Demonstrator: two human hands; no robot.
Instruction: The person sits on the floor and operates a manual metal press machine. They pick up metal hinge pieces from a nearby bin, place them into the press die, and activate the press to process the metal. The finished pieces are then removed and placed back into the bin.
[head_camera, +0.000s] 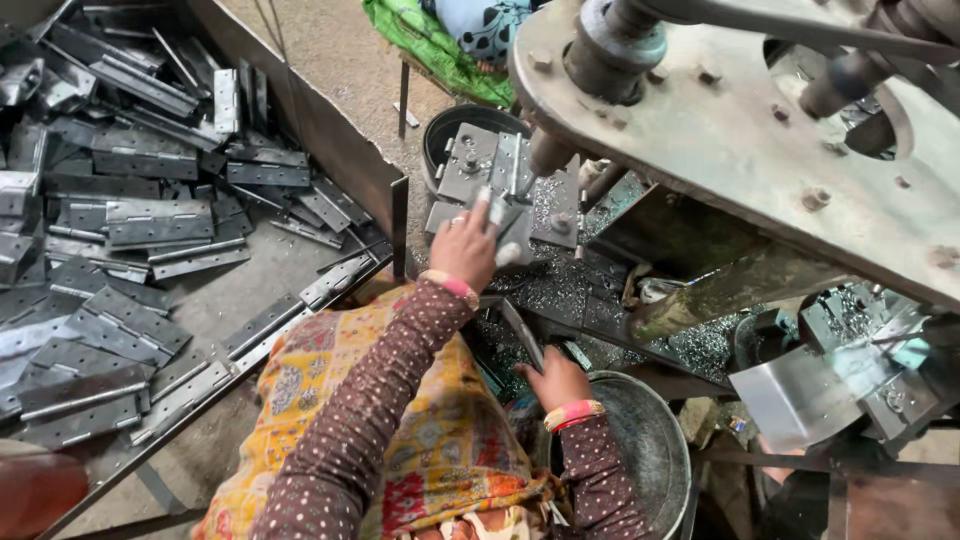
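My left hand (465, 245) reaches forward to the grey steel fixture (470, 160) under the press spindle (550, 150). Its fingers hold a flat hinge plate (512, 222) against the fixture. My right hand (555, 380) is lower and nearer to me, closed on a narrow metal hinge piece (522, 335) that points up and to the left. This hand is at the left rim of a round grey metal basin (655, 440). Both arms wear dotted brown sleeves and pink bangles.
A large metal tray (330, 130) on the left holds several loose steel hinges (150, 220). The press's heavy bolted plate (740, 130) overhangs the upper right. Metal shavings (690, 345) cover the machine bed. A black bucket (450, 125) stands behind the fixture.
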